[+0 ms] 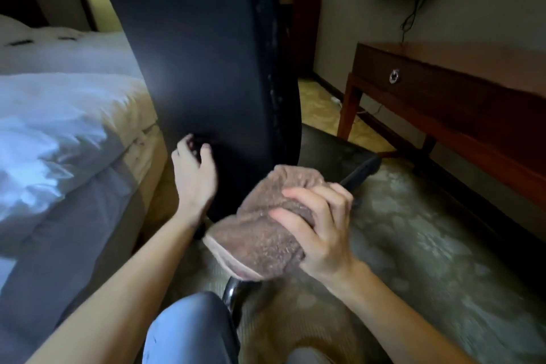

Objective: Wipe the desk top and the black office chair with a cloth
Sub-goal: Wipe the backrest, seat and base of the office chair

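The right hand (pixel 319 227) keeps a closed grip on the bunched brown cloth (pixel 266 224), which hangs just left of and below those fingers, near the foot of the black office chair (pixel 206 53) backrest but not plainly touching it. The left hand (pixel 193 174) sits further left and slightly above, fingers curled at the backrest's lower part, though blur hides whether that grip clasps anything. If it only rests there, a firm wipe could swivel or roll the chair toward the worktop (pixel 472 56), well right of the cloth grip, and the loose cloth tail could snag on the chrome base (pixel 233 292) below.
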{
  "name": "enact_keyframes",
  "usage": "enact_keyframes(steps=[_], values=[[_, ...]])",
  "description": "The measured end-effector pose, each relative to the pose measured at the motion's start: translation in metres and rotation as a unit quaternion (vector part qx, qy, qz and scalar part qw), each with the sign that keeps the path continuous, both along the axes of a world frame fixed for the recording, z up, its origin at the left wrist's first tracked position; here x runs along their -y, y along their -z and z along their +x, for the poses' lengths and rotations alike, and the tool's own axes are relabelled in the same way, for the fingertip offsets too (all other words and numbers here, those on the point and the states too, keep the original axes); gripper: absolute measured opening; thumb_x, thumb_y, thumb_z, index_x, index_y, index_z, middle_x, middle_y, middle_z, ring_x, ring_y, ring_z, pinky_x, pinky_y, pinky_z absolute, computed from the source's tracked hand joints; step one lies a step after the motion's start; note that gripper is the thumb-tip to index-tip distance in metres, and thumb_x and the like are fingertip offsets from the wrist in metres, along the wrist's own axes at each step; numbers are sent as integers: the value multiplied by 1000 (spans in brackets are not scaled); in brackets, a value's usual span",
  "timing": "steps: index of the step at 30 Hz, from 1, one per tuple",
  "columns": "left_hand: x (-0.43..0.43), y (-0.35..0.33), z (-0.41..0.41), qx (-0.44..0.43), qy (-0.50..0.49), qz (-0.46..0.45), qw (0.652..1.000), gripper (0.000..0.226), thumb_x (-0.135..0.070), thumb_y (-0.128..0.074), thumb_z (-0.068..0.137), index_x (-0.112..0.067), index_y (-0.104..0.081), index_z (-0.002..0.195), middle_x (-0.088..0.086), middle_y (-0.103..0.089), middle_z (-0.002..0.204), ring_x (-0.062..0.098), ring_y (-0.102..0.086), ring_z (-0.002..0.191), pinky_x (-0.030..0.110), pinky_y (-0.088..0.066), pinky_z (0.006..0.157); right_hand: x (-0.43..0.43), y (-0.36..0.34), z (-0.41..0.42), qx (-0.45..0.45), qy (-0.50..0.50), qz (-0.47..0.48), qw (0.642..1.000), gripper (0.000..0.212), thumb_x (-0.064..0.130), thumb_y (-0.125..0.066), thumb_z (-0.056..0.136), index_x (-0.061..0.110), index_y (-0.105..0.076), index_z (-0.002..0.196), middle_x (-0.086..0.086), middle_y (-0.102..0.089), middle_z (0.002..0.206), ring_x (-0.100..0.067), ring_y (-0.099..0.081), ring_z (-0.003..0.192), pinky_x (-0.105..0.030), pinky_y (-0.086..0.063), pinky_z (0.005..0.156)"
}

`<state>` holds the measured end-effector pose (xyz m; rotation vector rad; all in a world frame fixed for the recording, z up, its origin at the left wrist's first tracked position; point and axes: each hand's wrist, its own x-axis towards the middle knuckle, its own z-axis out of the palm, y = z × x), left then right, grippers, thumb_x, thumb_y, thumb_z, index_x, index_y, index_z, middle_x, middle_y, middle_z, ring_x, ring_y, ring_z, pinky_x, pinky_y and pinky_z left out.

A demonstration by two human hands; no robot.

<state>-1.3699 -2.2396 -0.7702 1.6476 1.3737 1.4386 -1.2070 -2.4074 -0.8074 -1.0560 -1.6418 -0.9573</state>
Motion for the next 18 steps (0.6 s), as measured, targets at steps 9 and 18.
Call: enact_keyframes(steps=[9, 18], values=[[-13, -14, -34, -15, 92, -41, 995, 38, -14, -54, 105, -3, -51, 142, 17, -58, 139, 26, -55, 131, 30, -37, 115, -22, 15, 5, 211, -5, -190, 959, 51, 16, -81, 64, 25, -62, 110, -4, -51, 127, -27, -47, 113, -48, -40, 95], [-19, -21, -55, 24, 138, -68, 988, 21, 1, -57, 101, -10, -64, 117, -8, -74, 109, -14, -64, 101, 5, -46, 86, -72, -172, -61, -21, -65, 109, 992, 30, 39, -71, 93, 22, -67, 117, -7, -55, 133, -31, -48, 120, -52, -46, 96]])
